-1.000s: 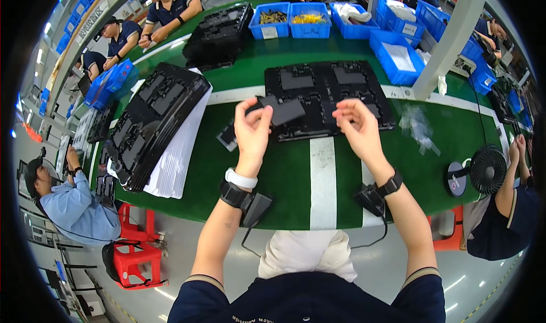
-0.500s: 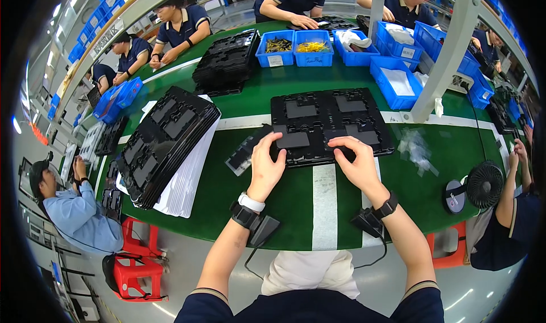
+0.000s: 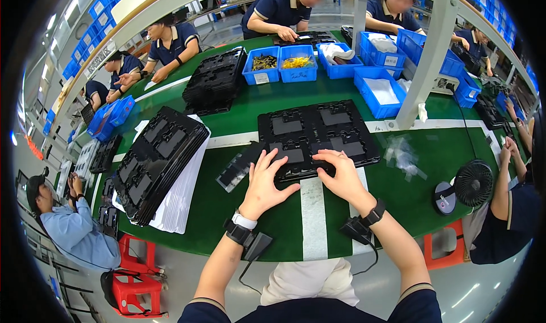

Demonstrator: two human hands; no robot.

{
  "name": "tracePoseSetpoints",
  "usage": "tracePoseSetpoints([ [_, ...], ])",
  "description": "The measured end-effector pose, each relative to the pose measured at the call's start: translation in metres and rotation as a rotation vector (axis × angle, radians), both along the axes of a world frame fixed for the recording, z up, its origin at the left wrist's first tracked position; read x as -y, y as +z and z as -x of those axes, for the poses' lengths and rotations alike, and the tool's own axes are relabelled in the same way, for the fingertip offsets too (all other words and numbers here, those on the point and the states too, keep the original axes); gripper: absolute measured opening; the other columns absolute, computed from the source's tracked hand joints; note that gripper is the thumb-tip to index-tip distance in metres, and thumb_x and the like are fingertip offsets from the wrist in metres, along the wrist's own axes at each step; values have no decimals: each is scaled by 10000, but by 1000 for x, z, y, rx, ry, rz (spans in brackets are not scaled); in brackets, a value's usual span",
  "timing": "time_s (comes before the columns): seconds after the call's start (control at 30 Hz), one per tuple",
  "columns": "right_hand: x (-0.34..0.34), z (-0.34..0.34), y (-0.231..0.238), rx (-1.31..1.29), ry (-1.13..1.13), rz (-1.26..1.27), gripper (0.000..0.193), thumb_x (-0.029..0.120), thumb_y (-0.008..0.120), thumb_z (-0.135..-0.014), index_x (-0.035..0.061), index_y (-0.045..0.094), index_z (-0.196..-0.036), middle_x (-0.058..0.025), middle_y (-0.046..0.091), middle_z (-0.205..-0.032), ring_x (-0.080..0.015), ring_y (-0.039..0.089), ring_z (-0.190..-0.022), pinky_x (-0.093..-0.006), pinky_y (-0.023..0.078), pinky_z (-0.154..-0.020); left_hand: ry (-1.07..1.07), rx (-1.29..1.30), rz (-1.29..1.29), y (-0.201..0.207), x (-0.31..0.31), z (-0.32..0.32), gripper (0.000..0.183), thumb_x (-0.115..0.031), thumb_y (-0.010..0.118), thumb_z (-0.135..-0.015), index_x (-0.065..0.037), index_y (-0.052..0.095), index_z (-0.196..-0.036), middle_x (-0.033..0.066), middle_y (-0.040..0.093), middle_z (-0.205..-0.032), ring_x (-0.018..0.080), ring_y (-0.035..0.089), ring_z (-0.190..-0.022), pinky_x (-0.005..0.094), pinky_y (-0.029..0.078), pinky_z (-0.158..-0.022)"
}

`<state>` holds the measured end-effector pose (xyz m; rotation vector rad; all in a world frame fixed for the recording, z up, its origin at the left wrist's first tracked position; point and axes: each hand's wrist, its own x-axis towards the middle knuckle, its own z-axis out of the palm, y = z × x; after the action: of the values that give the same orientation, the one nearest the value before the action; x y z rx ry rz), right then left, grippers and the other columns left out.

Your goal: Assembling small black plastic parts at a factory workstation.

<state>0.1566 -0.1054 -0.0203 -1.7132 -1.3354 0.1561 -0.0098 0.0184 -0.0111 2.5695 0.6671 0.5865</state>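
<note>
A black moulded tray (image 3: pixel 314 128) lies on the green table in front of me, with flat dark grey rectangular pieces in its pockets. My left hand (image 3: pixel 263 189) is at the tray's near left corner, fingers spread, the fingertips over the edge beside the near left grey piece (image 3: pixel 292 155). Over the near edge, my right hand (image 3: pixel 341 178) has its fingers lightly bent and thumb apart, touching or just above the rim; nothing shows in it. Beside my left fingertips lies a dark flat strip with a clear end (image 3: pixel 234 170), partly under the tray's left side.
A tilted stack of black trays (image 3: pixel 162 158) rests on white sheets (image 3: pixel 181 200) at left; another stack (image 3: pixel 213 78) stands behind. Blue bins (image 3: pixel 298 75) line the far side. Clear film scraps (image 3: pixel 404 158), a small fan (image 3: pixel 474 183) and a metal post (image 3: pixel 427 55) are right. Co-workers sit around.
My left hand has drawn back towards me and spread its fingers. The near left grey piece, askew before, now sits straighter in its pocket. The whole view has shifted slightly.
</note>
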Motion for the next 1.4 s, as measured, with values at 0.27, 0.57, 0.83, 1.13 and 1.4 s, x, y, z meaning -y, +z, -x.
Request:
tracePoseSetpoints([
  [0.27,-2,-1,-2,44,-87,-84,288,91,599,-679,73,608,-967,-149,541,-1083,-309,467,-1051,-414,337,-924,35,-19,-25,0,3,-1,601,-366,738,-614,-125,532,-1125,120,374,-1307,366,246,-1265,587,171,-985],
  [0.57,0,0,0,127,-81,26,318,117,620,-657,61,597,-969,-151,515,-1108,-308,435,-1091,-408,297,-959,-12,-4,49,5,3,1,557,-364,743,-607,-112,562,-1069,122,402,-1295,375,261,-1258,594,156,-985],
  [0.83,1,-2,-2,142,-87,31,284,65,608,-641,82,598,-925,-100,533,-1046,-286,456,-1050,-396,327,-919,-54,-46,39,3,10,-1,627,-387,740,-602,-97,541,-1121,143,374,-1307,373,189,-1284,607,129,-986],
  [1.13,-1,-3,4,88,-42,-31,153,48,589,-669,61,603,-821,-82,591,-868,-264,537,-870,-368,390,-813,-57,264,81,6,7,-7,383,-211,732,-647,-65,604,-977,163,476,-1201,343,401,-1174,453,312,-967],
  [1.4,-3,5,20,-39,-4,-369,81,16,606,-717,43,614,-793,-81,539,-789,-199,537,-754,-285,421,-658,-201,365,760,11,13,-7,162,-131,557,-842,-10,555,-949,63,613,-812,110,591,-664,194,439,-599],
])
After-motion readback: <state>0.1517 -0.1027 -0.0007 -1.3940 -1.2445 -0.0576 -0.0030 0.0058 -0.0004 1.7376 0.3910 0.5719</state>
